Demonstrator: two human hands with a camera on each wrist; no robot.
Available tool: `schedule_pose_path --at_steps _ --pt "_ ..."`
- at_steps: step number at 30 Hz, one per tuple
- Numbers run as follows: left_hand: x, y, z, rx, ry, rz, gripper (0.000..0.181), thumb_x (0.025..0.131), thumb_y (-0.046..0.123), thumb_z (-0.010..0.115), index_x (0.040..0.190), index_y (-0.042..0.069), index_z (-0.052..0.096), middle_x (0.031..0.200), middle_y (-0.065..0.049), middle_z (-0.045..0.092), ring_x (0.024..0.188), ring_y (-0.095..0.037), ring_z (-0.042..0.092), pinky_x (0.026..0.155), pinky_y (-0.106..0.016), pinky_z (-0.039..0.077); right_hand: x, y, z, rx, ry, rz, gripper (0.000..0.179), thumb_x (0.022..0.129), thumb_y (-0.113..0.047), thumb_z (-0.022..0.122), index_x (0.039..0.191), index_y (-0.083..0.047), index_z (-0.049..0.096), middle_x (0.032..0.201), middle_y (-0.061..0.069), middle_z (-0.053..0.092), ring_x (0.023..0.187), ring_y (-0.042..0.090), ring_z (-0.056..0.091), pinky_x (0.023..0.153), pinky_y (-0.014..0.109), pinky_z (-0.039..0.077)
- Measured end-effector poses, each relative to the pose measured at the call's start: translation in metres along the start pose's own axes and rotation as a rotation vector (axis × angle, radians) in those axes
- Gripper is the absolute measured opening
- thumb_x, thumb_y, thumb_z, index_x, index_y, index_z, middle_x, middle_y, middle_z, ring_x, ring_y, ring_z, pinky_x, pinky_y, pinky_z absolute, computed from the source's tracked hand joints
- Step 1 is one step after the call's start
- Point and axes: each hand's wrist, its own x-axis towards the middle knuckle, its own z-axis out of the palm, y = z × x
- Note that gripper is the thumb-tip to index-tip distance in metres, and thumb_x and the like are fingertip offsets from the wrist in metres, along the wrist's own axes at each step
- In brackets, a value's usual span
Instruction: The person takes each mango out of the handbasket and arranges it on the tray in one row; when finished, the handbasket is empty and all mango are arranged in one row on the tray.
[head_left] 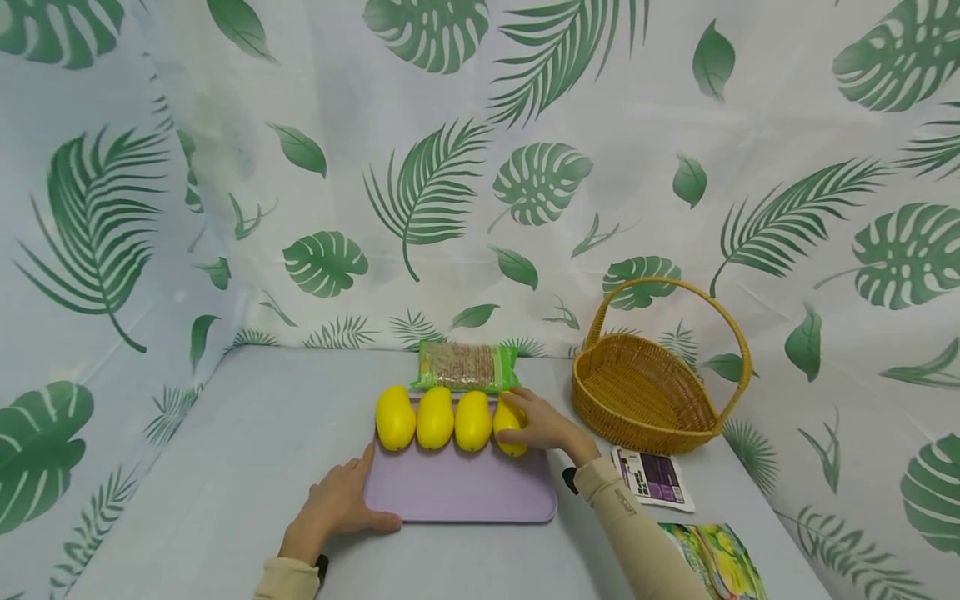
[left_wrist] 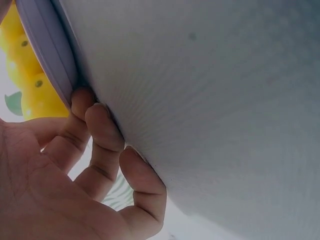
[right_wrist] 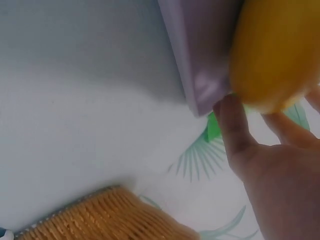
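My right hand (head_left: 536, 421) holds a yellow mango (head_left: 510, 429) at the right end of a row on a lilac tray (head_left: 465, 492). Its fingers lie around the fruit, which blurs close up in the right wrist view. Three more mangoes, including the middle one (head_left: 435, 418), lie side by side along the tray's far half. My left hand (head_left: 339, 500) holds the tray's near left corner, fingers along the left side and thumb at the front edge. In the left wrist view, the bent fingers (left_wrist: 105, 130) rest on the table, one fingertip against the tray's rim (left_wrist: 52, 55).
A green-edged clear packet (head_left: 465, 367) lies behind the tray. To the right stands a wicker basket (head_left: 637, 392) with a tall handle. Nearer on that side are a white and purple packet (head_left: 654, 479) and a colourful green bag (head_left: 716, 558). Leaf-print cloth walls surround the table.
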Motion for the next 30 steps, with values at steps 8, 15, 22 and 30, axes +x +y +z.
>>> schedule_pose_path --at_steps 8,15,22,30 --pt "0.002 0.003 0.005 0.001 -0.027 -0.003 0.137 0.053 0.067 0.09 0.159 0.007 0.027 0.143 -0.027 0.055 0.127 -0.048 0.054 0.097 -0.084 0.033 -0.022 0.007 -0.002 0.051 0.068 0.005 0.08 0.091 -0.048 0.069 0.154 -0.008 0.039 0.164 0.022 0.028 0.148 0.048 0.032 0.117 0.067 0.031" --pt "0.004 0.002 0.004 0.009 -0.029 -0.007 0.138 0.053 0.067 0.09 0.158 0.005 0.027 0.144 -0.029 0.053 0.129 -0.05 0.052 0.099 -0.085 0.031 -0.045 0.009 -0.007 0.093 0.184 0.048 0.078 0.093 -0.047 0.067 0.154 -0.006 0.039 0.162 0.023 0.032 0.148 0.049 0.031 0.117 0.068 0.03" --pt "0.005 0.003 0.0 0.012 -0.04 0.004 0.134 0.058 0.067 0.088 0.158 0.003 0.026 0.145 -0.031 0.051 0.13 -0.052 0.051 0.099 -0.083 0.033 -0.062 0.019 -0.008 0.065 0.263 0.107 0.076 0.094 -0.045 0.065 0.153 -0.004 0.039 0.16 0.026 0.034 0.146 0.052 0.032 0.116 0.069 0.03" --pt "0.0 0.004 -0.01 0.002 -0.027 -0.015 0.115 0.074 0.065 0.079 0.155 -0.002 0.031 0.144 -0.033 0.05 0.128 -0.049 0.053 0.106 -0.065 0.044 -0.08 0.019 -0.008 0.056 0.309 0.124 0.078 0.095 -0.047 0.064 0.153 -0.003 0.038 0.16 0.027 0.033 0.145 0.054 0.032 0.116 0.07 0.029"
